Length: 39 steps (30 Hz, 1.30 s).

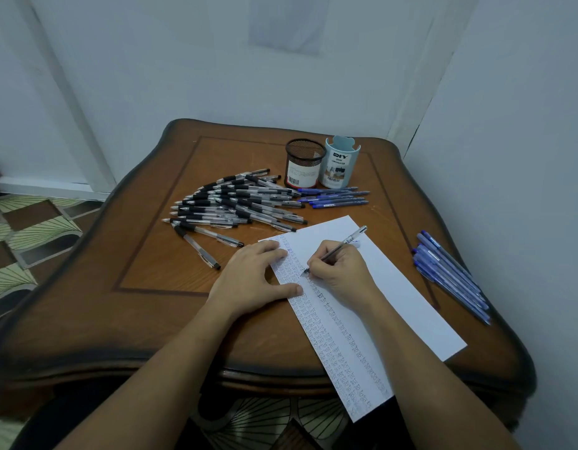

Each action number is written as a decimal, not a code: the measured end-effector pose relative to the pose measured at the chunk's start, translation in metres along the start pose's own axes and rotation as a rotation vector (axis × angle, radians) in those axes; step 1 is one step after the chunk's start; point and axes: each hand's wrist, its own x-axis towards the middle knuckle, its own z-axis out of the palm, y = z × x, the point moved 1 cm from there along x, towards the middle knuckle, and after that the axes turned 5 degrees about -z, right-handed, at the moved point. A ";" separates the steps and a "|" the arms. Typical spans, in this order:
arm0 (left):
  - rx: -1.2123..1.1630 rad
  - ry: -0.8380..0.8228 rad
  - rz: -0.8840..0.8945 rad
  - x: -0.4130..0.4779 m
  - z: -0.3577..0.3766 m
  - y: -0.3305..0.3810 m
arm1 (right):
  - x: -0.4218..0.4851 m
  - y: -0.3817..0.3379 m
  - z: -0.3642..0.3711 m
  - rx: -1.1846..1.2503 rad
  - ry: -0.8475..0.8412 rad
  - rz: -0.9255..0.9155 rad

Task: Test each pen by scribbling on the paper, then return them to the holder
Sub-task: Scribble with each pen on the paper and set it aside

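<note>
White paper strip (411, 287): our left hand (252, 277) lies flat, fingers straight, pinning it against sliding.
Clear-barrelled pen (349, 240): our right hand (343, 271) pinches it, tip touching paper.

**Bare left, crowded far and right**

The tabletop (145, 287) is bare along its left edge and near-left corner. A pile of black-grip pens (235, 203) spreads across the middle. Near the far edge, a mesh holder (304, 164) and organiser cup (341, 164) stand behind a row of blue pens (333, 198). The paper (411, 306) overhangs the near edge, left hand (252, 280) flat on it, right hand (343, 274) gripping a pen (346, 243). A narrow strip parts it from a bundle of blue pens (450, 274) at the right edge.
</note>
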 end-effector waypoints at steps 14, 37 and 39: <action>-0.001 -0.018 -0.014 0.000 -0.001 0.001 | 0.000 0.001 0.000 -0.026 0.012 -0.001; -0.008 -0.001 -0.001 0.002 0.000 -0.001 | 0.001 0.002 -0.001 -0.023 0.014 0.000; -0.005 -0.008 -0.006 0.002 0.000 -0.001 | 0.002 0.002 -0.002 -0.010 0.036 0.009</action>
